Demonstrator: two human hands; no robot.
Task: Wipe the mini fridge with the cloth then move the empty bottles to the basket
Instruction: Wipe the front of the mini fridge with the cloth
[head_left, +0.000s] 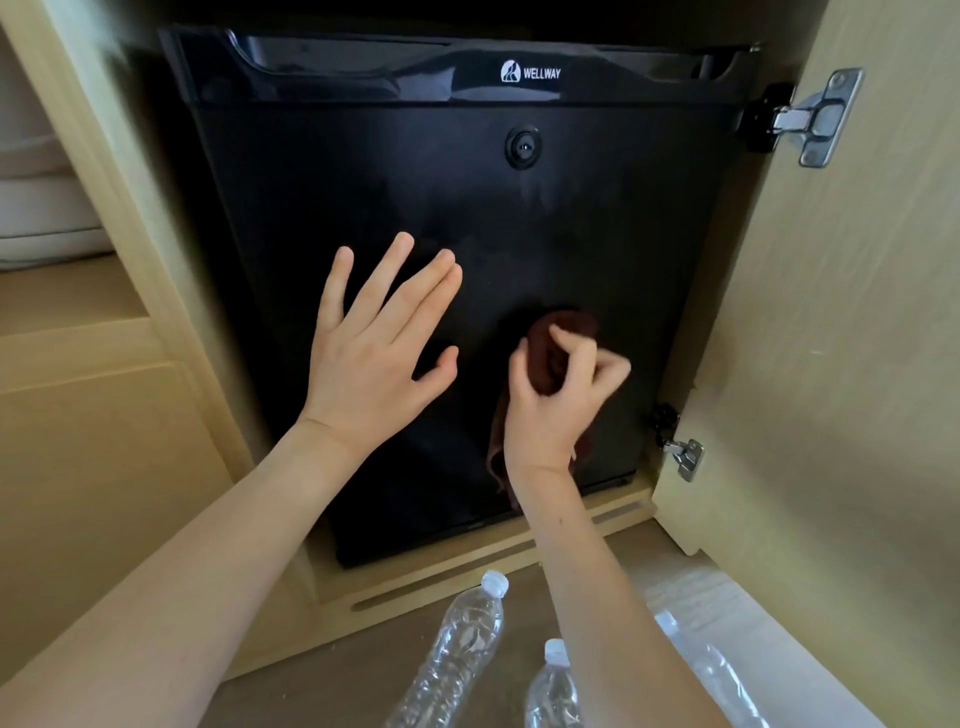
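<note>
The right grip (561, 395) is clamped on a bunched dark brown cloth (566, 325), fingers curled round it and pressing it against the black door of the Wellway mini fridge (363, 182). A loose tail of the cloth hangs below the grip, past the wrist. Just to the left of it, the left grip (374, 353) is spread wide, fingers straight and apart, holding nothing; whether the palm touches the door I cannot tell. Straight above the right grip, well up the door, sits a round lock (523, 148). To its right stands the open wooden cabinet door (857, 364), with one metal hinge (685, 457) close beside the grip and another (815, 117) far above. Below both grips, near the person, three clear plastic bottles lie on the brown floor (363, 675): one (462, 649) under the gap between the grips, one (553, 691) beneath the right forearm, and one (711, 670) off to its right.
</note>
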